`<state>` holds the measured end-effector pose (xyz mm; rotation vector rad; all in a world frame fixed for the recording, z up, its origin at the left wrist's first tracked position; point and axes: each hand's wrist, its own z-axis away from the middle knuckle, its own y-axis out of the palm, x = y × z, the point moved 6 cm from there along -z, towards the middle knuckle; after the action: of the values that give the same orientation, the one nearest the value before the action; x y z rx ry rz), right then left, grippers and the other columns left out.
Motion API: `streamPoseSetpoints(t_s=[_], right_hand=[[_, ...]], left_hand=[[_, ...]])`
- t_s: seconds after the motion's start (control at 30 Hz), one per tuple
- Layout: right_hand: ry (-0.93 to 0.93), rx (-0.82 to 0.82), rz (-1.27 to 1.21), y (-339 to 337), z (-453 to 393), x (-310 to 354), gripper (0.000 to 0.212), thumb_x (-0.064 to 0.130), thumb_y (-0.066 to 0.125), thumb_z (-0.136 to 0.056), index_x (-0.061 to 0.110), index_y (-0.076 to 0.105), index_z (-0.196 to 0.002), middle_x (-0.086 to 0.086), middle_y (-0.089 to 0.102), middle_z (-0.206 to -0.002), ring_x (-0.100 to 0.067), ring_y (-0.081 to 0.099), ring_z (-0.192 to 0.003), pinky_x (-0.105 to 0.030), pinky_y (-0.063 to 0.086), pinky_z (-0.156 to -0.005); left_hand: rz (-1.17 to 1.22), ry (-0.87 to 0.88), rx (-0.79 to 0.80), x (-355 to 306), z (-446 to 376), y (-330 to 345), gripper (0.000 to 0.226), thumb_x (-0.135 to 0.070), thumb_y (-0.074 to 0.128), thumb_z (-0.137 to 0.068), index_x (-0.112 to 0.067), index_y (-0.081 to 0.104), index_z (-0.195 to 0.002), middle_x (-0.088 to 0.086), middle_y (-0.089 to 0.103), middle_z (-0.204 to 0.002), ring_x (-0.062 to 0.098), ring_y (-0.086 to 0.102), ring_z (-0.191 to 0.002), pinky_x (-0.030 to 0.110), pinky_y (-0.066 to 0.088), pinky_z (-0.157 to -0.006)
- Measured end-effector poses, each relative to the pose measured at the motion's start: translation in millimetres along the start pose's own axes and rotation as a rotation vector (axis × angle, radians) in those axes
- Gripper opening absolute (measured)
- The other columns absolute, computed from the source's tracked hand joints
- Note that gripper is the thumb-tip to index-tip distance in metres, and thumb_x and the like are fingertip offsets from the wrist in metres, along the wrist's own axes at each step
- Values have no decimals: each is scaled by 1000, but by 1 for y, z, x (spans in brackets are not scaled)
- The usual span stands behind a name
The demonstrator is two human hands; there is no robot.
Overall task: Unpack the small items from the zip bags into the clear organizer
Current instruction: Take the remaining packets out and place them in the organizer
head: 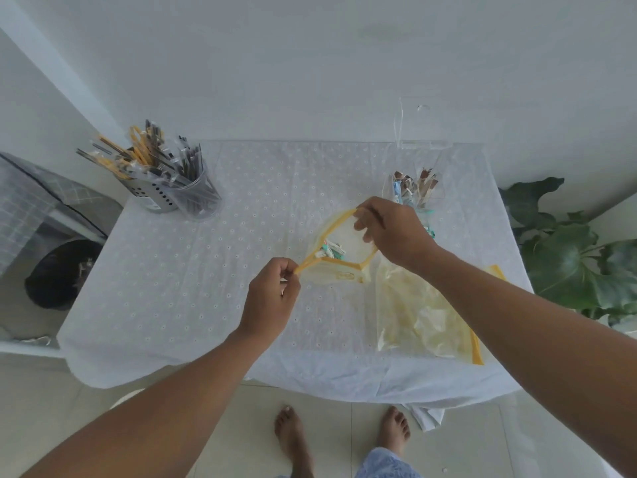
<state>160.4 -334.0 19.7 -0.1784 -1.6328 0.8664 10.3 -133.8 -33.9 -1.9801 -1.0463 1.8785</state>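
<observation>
Nearest, an emptied-looking zip bag [424, 315] lies flat on the white tablecloth [189, 288]. Beyond it the left hand [272, 294] pinches one end of the yellow zip strip of a second zip bag [341, 250], while the right hand [393, 229] pinches the far lip, spreading the mouth open over the small clips [329, 250] inside. Opening looks like the step in hand; next, the clips need lifting or tipping into the clear organizer [415, 188] just behind the right hand.
</observation>
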Motion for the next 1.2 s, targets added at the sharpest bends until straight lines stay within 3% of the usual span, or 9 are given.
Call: streamPoseSetpoints(t_s=[0.13,0.23,0.33,0.5,0.63,0.77,0.93,1.07,1.2], right_hand=[[-51,-51,279,18,4,-4,21,32,58,-100,22,67,-115,4,72,-105,-17,69,-89,-40,58,-78],[-370,-171,345,27,26,25,17,23,69,-93,15,69,-108,-2,62,-99,-15,58,-80,-32,53,-63],[-591,32,369,63,50,48,7,16,67,-94,11,72,-96,-3,62,-86,-20,60,-71,-29,46,-53],[-55,346,491,113,14,-1,28,6,48,-96,8,69,-114,-15,69,-113,-34,63,-107,-28,42,-79],[100,466,544,133,-1,-14,48,8,51,-93,20,57,-139,-6,60,-138,-29,56,-126,-39,50,-99],[47,477,617,151,-8,-6,44,11,54,-93,27,63,-133,-3,63,-131,-27,62,-115,-32,50,-82],[-42,517,778,166,-12,-1,37,14,55,-94,26,64,-129,-3,63,-127,-27,63,-112,-35,50,-82],[-108,540,932,168,-10,-1,27,22,52,-99,29,64,-122,-1,64,-120,-27,66,-106,-33,43,-73],[-246,566,1069,171,0,-3,24,14,51,-100,22,63,-119,-2,61,-117,-27,67,-102,-34,40,-66]], left_hand=[[34,-68,-14,16,13,2,12,-3,66,-88,-13,63,-92,-4,66,-87,3,64,-83,12,55,-70],[29,-95,-22,20,21,7,9,-5,70,-87,-10,63,-91,-3,66,-85,2,64,-80,13,56,-68],[43,-116,-33,21,24,11,9,-5,71,-86,-8,63,-90,-1,66,-84,1,63,-79,11,54,-67],[54,-148,-6,24,25,15,10,-8,70,-87,-13,62,-89,-5,65,-84,0,63,-80,12,54,-68],[31,-160,-3,28,21,15,14,-9,69,-87,-18,59,-87,-9,63,-81,-2,62,-78,20,57,-69],[-3,-169,-19,38,16,12,11,-10,70,-87,-15,61,-88,-5,64,-81,4,62,-77,34,60,-70],[-32,-187,4,54,15,6,10,-12,70,-86,-15,60,-89,-4,64,-82,10,63,-78,39,59,-71],[-42,-194,25,59,11,5,11,-11,69,-86,-16,60,-89,-4,64,-81,12,63,-77,40,59,-71],[-64,-162,94,58,4,11,11,-11,66,-86,-17,56,-84,0,64,-76,19,62,-72,46,57,-66]])
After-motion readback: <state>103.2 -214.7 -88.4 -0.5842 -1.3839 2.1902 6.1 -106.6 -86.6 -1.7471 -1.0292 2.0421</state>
